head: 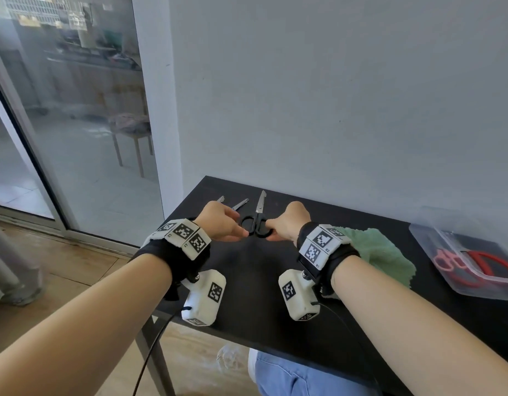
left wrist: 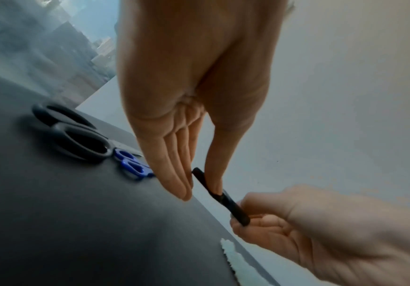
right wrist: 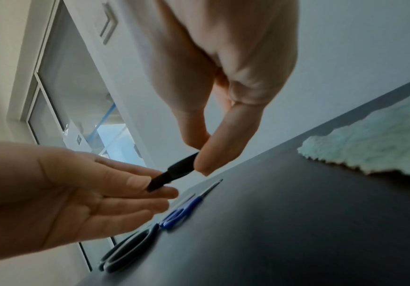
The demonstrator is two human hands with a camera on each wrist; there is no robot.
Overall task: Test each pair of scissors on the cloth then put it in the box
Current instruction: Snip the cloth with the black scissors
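A pair of black-handled scissors (head: 258, 221) is held above the black table (head: 261, 281), blades together and pointing at the wall. My left hand (head: 241, 228) pinches the left handle loop (left wrist: 200, 175) between thumb and fingers. My right hand (head: 271, 228) pinches the right loop (right wrist: 181, 168). The green cloth (head: 381, 252) lies flat on the table just right of my right wrist, untouched. A clear plastic box (head: 435, 244) at the far right holds red-handled scissors (head: 476, 264).
Two more pairs lie on the table behind my left hand: dark grey-handled scissors (left wrist: 76, 135) and small blue-handled scissors (left wrist: 130, 164). The wall runs close behind the table. A glass door is at left. The table's left edge is under my left wrist.
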